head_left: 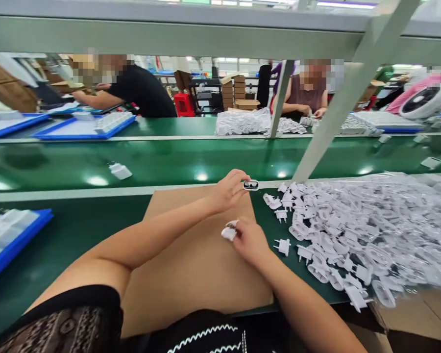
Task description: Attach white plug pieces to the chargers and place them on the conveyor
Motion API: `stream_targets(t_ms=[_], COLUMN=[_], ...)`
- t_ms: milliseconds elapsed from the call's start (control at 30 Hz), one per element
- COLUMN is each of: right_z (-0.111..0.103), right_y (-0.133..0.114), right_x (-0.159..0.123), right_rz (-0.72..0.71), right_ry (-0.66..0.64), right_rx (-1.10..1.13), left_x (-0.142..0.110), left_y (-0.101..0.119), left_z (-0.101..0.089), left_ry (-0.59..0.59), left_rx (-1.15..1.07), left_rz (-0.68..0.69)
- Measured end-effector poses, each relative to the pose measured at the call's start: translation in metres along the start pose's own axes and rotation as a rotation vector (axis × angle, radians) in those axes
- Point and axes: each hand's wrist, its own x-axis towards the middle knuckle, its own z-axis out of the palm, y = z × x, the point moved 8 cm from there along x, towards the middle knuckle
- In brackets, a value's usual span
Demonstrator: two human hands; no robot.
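My left hand [228, 189] is raised over the far edge of a brown cardboard sheet [194, 264] and pinches a small white plug part with a dark face [250, 185] at its fingertips. My right hand [250, 240] rests on the cardboard, fingers closed round a small white plug part [229, 232]. A big heap of white plug parts [356, 235] lies on clear plastic just right of both hands, with loose ones such as a two-pin piece [282, 246] close to my right hand.
A green conveyor belt [169, 162] runs across behind the cardboard, carrying one white piece [120, 170]. A blue tray [11, 240] sits at my left. A slanted grey frame post [338, 108] rises on the right. Other people work across the belt.
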Motion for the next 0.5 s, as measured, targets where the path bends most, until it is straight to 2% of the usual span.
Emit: stream_targets(t_ms=[100,200,333,500], right_z=[-0.012,-0.011,0.003,0.008], right_y=[0.012,0.021,0.021,0.017], right_x=[0.001,0.002,0.004,0.003], right_rz=[0.076,0.175,0.318,0.454], right_ry=[0.117,0.146,0.053,0.029], right_rx=[0.261,0.538,0.847,1.065], left_x=[-0.044,-0.079,-0.115,-0.141], left_y=[0.037,0.061,0.075,0.073], left_z=[-0.045,-0.074,-0.094,-0.102], left_ry=[0.029,0.035,0.085,0.197], left_rx=[0.039,0.075,0.081,-0.072], left_rz=[0.02,-0.033,-0.093,-0.153])
